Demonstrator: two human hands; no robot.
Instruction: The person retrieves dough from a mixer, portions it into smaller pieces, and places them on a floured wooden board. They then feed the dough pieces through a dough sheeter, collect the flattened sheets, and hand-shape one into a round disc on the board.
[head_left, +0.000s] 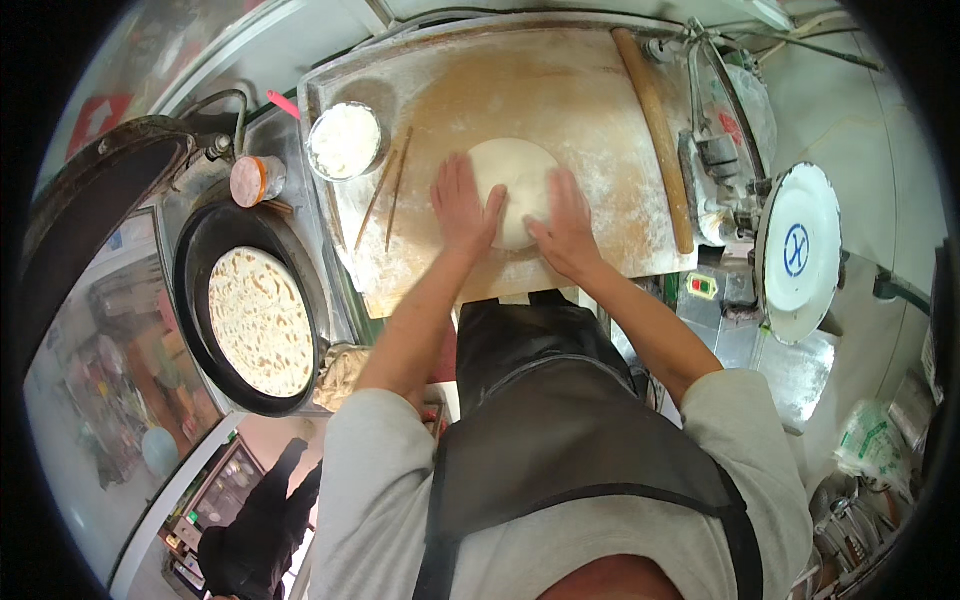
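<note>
A round, flattened piece of dough (523, 165) lies on the floured wooden board (480, 90). My left hand (463, 208) rests against its left side, fingers pointing away from me and thumb on the dough. My right hand (566, 229) presses the right side, its thumb over the near edge. Two thin wooden sticks (397, 187) lie left of the dough. Beyond them stands a bowl of white flour (345, 141). A long wooden rolling pin (656, 142) lies along the board's right side.
At the left, a browned flatbread (261, 322) sits in a round black pan (199, 345), with a jar with an orange rim (257, 181) behind it. A white enamel dish (801, 300) stands at the right beside metal equipment. A person in dark clothes (251, 532) is at the lower left.
</note>
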